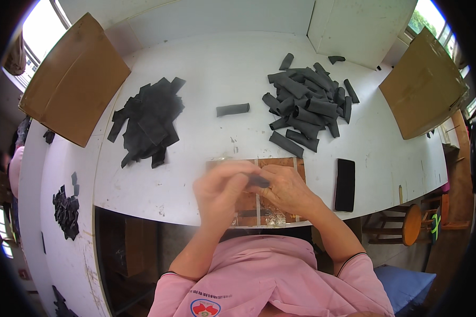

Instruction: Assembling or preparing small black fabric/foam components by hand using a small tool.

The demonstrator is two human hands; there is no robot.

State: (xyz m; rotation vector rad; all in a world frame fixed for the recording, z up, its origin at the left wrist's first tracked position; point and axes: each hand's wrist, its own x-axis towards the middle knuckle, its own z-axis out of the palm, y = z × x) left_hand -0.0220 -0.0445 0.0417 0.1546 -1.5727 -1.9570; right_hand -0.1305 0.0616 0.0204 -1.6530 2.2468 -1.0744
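Observation:
Close together over the front of the white table, my left hand (225,185) and my right hand (285,186) both close on a small dark grey fabric piece (258,180). Motion blurs the left hand somewhat, and the fingers hide most of the piece. Beneath them lies a brown board (296,168) with pale strips and clear tape on it. Beyond the hands, a single dark grey fabric tube (232,109) rests on the table. A heap of similar rolled tubes (309,100) is at the far right, and a pile of flat dark grey pieces (150,124) at the left.
A black phone (345,185) lies right of the board. Cardboard boxes stand at the left (76,79) and right (426,84) sides. More dark pieces (66,211) lie on a side table at the left. A wooden stool (411,224) stands on the floor at right.

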